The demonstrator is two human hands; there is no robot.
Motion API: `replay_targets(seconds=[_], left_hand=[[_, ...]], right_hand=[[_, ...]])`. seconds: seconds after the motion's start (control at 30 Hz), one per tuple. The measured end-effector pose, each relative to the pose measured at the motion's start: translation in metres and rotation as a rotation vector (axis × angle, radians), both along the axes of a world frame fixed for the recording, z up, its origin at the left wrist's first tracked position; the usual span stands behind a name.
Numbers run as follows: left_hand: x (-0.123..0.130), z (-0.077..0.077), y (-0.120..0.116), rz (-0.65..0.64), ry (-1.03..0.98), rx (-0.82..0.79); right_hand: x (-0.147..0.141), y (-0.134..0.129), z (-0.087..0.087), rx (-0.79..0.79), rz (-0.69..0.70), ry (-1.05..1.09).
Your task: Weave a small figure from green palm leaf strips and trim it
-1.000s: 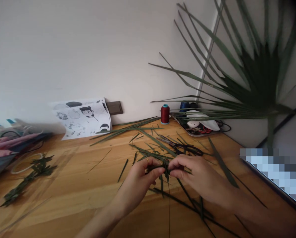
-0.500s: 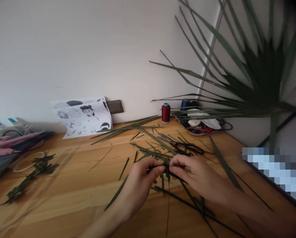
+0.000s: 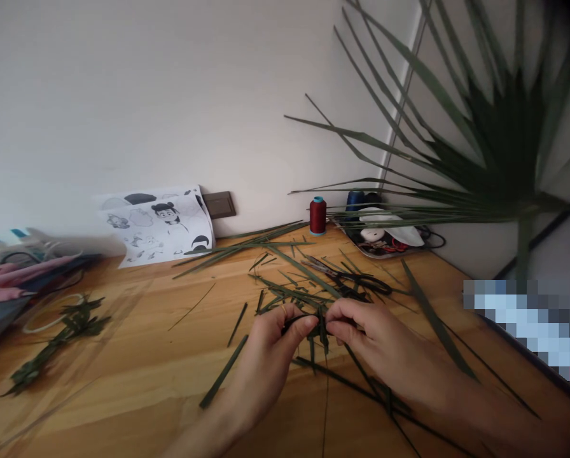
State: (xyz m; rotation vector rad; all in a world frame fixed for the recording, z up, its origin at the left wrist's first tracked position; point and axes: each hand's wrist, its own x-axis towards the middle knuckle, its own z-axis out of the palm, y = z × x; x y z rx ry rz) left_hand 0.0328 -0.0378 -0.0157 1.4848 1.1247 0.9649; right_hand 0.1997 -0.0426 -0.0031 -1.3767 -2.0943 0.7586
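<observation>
Between my two hands, above the wooden table, is a small dark green woven leaf piece [image 3: 322,327] with thin strands hanging down. My left hand [image 3: 278,346] pinches its left side between thumb and fingers. From the right, my right hand [image 3: 368,334] pinches it too, thumb and index finger together. Cut leaf strips [image 3: 356,383] lie on the table below and around both hands. Just beyond my right hand are black-handled scissors [image 3: 356,280]. The fingertips partly hide the woven piece.
A red thread spool [image 3: 318,216] stands by the wall, beside a tray of small items [image 3: 385,253]. A large palm leaf [image 3: 495,165] spreads at right. At left lie a finished-looking woven leaf figure [image 3: 51,346], a tape ring [image 3: 34,329] and pink-handled scissors [image 3: 8,283]. Printed drawings [image 3: 165,229] lean on the wall.
The view has shifted slightly. My left thumb has moved a little up and left on the woven piece, while both hands keep their pinch.
</observation>
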Motion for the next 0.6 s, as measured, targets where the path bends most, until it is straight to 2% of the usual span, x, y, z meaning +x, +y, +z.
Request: replay_targets(seconds=[0.27, 0.37, 0.5, 0.6], left_hand=[[-0.003, 0.005, 0.005, -0.077, -0.030, -0.091], [-0.005, 0.010, 0.007, -0.120, -0.080, -0.198], [-0.008, 0.010, 0.010, -0.232, -0.157, -0.303], [-0.011, 0.009, 0.012, -0.141, -0.185, -0.304]], right_hand=[[0.001, 0.001, 0.006, 0.002, 0.010, -0.103], [0.000, 0.002, 0.004, 0.029, 0.033, -0.105], [0.003, 0.006, 0.002, -0.071, 0.062, 0.071], [0.006, 0.012, -0.001, -0.202, 0.055, 0.317]])
